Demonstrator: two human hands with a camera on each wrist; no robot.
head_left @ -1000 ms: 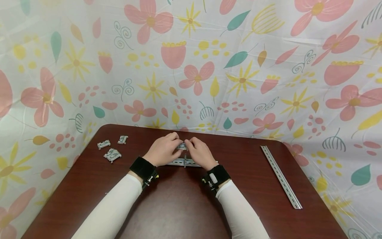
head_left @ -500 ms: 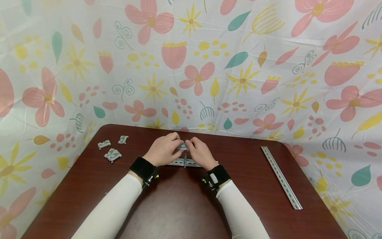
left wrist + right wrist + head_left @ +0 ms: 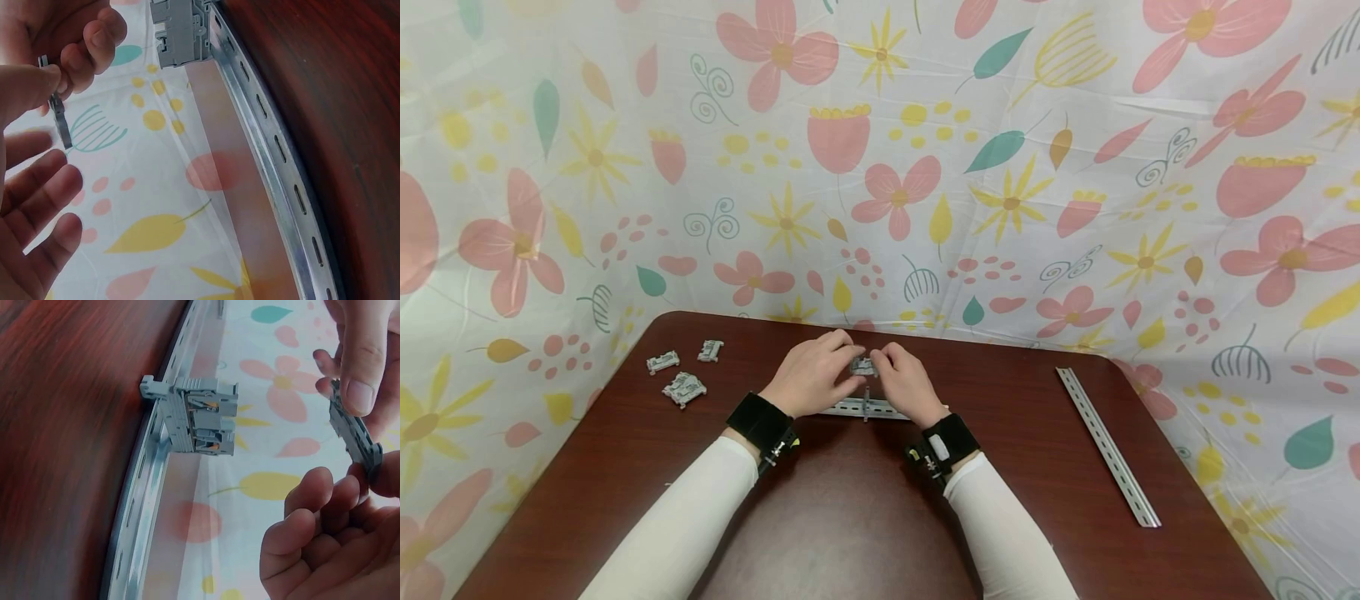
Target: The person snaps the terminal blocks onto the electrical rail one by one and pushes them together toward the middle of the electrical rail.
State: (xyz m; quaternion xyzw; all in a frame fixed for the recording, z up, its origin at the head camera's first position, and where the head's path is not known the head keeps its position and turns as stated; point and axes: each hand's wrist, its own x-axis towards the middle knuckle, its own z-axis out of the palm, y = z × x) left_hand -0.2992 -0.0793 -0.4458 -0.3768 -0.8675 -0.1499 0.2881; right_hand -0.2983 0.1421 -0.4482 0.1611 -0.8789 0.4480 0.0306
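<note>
In the head view, both hands meet over the far middle of the table around a small grey terminal block [image 3: 864, 367]. My left hand [image 3: 812, 373] pinches it from the left; in the right wrist view its thumb lies on the terminal block's [image 3: 355, 434] face. My right hand [image 3: 907, 385] holds the opposite end between its fingertips, the other fingers curled below. Just nearer than the hands lies a slotted metal DIN rail [image 3: 847, 407]. Grey terminal-block pieces [image 3: 199, 419] stand mounted across it, seen close up in the right wrist view.
At the table's far left lie loose terminal blocks: a clustered group [image 3: 684, 389], one block [image 3: 662, 362] behind it and another block [image 3: 710, 350] to the right. A second DIN rail [image 3: 1108, 446] lies at an angle on the right. A flowered curtain [image 3: 895, 167] hangs behind the table.
The terminal block between the fingertips has shifted slightly right and shows more of its face. Both hands stay nearly in place; the mounted pieces and the rails have not moved.
</note>
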